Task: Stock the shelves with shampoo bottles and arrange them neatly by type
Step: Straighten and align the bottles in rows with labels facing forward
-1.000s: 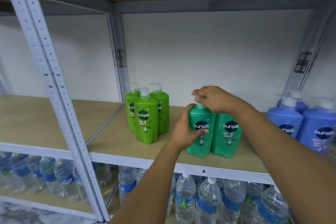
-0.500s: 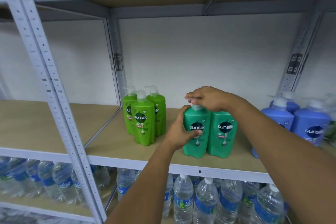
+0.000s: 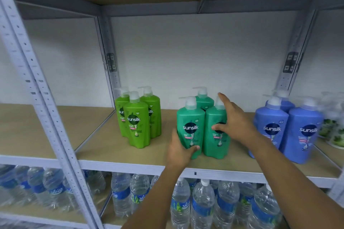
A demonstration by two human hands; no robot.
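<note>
Three teal Sunsilk pump bottles stand together mid-shelf. My left hand (image 3: 179, 152) grips the base of the front-left teal bottle (image 3: 190, 126), thumb across its front. My right hand (image 3: 235, 122) is spread in front of the front-right teal bottle (image 3: 214, 143), thumb touching its label, index finger raised by the pump. The third teal bottle (image 3: 203, 99) stands behind them. Three light green bottles (image 3: 136, 124) are grouped to the left. Blue bottles (image 3: 271, 128) stand to the right.
The wooden shelf board (image 3: 100, 145) has bare room left of the green bottles and between the groups. A grey upright post (image 3: 42, 102) crosses the left foreground. Several water bottles (image 3: 201, 202) fill the shelf below. Blurred white-green items (image 3: 333, 132) sit far right.
My right hand has come off the front-left teal bottle's pump and moved right, fingers spread. My left hand has slid down to that bottle's base. The rear teal bottle now shows.
</note>
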